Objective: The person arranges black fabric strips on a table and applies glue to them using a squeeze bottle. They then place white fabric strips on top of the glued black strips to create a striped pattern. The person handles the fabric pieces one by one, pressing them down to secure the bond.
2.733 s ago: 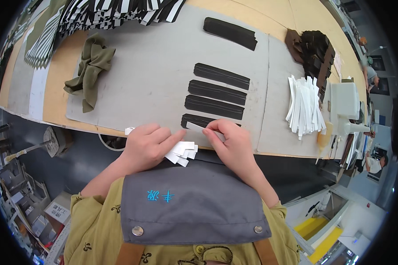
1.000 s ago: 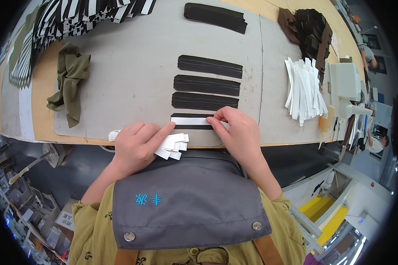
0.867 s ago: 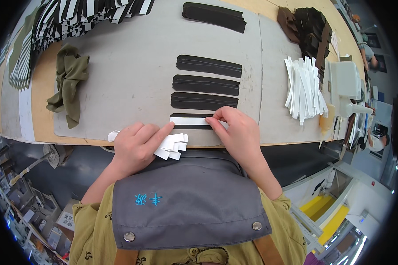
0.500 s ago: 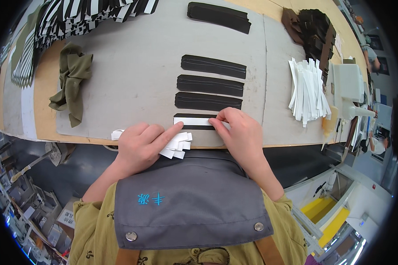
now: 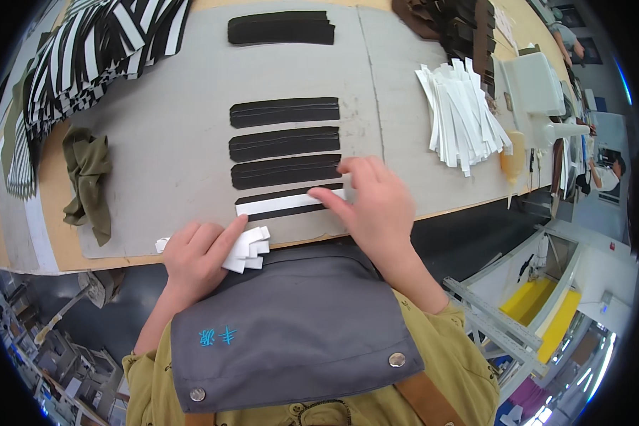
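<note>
The narrow, flat white strip [image 5: 277, 204] lies lengthwise along the nearest flat black strip [image 5: 286, 213], running left to right between both hands, neither clearly nearer. I see the left hand [image 5: 199, 255] clasping a sheaf of white strips [image 5: 247, 250], forefinger at the strip's left end; the right hand [image 5: 378, 209], thumb and forefinger parted, seems to rest its thumb towards the other.

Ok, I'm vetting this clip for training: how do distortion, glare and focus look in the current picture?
Head view: the table looks bent along its near edge and the frame's corners go black; head view: light streaks glare at lower right, the metal snaps glint; head view: the black strips and white strip look fairly sharp.
</note>
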`<action>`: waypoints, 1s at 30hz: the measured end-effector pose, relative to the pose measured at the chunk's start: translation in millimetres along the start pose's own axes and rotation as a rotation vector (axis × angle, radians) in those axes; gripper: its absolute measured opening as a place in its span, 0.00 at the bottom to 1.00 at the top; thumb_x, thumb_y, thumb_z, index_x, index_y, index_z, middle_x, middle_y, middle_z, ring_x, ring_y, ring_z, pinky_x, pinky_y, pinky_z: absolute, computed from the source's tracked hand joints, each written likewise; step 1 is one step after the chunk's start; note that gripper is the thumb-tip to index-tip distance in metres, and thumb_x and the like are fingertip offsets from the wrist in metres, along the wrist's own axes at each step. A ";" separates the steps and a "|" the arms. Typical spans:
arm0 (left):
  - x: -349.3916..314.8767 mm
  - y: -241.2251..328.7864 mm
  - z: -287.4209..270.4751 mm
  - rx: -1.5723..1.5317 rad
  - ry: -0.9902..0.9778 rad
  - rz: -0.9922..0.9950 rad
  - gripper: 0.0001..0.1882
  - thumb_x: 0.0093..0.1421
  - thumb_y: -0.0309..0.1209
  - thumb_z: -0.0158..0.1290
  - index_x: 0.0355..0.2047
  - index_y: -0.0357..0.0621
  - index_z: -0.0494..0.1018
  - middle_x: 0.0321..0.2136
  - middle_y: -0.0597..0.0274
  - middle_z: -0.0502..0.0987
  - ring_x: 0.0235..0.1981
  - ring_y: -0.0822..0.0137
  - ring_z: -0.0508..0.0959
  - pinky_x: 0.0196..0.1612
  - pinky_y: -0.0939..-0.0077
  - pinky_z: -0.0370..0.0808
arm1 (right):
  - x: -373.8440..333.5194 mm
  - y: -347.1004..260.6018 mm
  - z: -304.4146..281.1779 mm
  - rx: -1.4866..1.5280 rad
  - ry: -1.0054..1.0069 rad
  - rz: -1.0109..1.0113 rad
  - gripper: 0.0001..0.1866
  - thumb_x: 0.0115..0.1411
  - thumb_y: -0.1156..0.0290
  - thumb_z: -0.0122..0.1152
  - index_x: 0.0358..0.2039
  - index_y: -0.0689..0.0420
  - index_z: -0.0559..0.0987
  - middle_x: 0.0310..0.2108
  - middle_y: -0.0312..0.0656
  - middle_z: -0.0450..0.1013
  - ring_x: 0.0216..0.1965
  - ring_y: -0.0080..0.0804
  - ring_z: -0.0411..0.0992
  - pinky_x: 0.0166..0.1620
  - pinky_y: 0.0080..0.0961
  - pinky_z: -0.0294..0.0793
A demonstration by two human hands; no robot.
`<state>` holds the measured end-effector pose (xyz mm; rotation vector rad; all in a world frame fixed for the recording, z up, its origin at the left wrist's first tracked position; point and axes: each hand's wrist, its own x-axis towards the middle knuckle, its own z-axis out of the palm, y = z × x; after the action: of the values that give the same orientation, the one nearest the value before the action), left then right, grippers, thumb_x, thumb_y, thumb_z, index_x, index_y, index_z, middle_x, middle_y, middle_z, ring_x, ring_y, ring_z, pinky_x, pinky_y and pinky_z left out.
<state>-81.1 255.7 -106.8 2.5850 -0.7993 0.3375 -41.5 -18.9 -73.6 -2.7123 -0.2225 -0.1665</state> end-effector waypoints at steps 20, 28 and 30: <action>42.0 42.8 33.5 -0.035 -0.059 0.041 0.35 0.40 0.23 0.61 0.54 0.53 0.82 0.24 0.71 0.71 0.23 0.69 0.69 0.25 0.75 0.66 | -60.1 56.7 21.2 0.118 0.210 -0.340 0.19 0.48 0.72 0.69 0.43 0.46 0.86 0.32 0.24 0.75 0.28 0.21 0.70 0.30 0.22 0.63; 41.2 40.7 34.7 -0.023 -0.066 0.051 0.33 0.41 0.25 0.63 0.53 0.53 0.82 0.23 0.73 0.72 0.23 0.70 0.68 0.24 0.75 0.65 | -58.0 55.2 20.6 0.088 0.222 -0.358 0.17 0.49 0.72 0.71 0.42 0.46 0.86 0.32 0.24 0.75 0.27 0.20 0.69 0.29 0.21 0.62; 41.9 41.0 33.4 -0.015 -0.069 0.054 0.33 0.41 0.26 0.63 0.53 0.53 0.83 0.23 0.74 0.72 0.23 0.70 0.68 0.24 0.75 0.65 | -58.3 54.8 20.8 0.075 0.225 -0.358 0.17 0.49 0.71 0.71 0.42 0.46 0.86 0.32 0.24 0.75 0.26 0.20 0.68 0.29 0.21 0.62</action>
<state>-67.7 189.7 -109.3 2.5774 -0.8936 0.2580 -87.0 -67.4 -122.6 -2.5303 -0.6307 -0.5502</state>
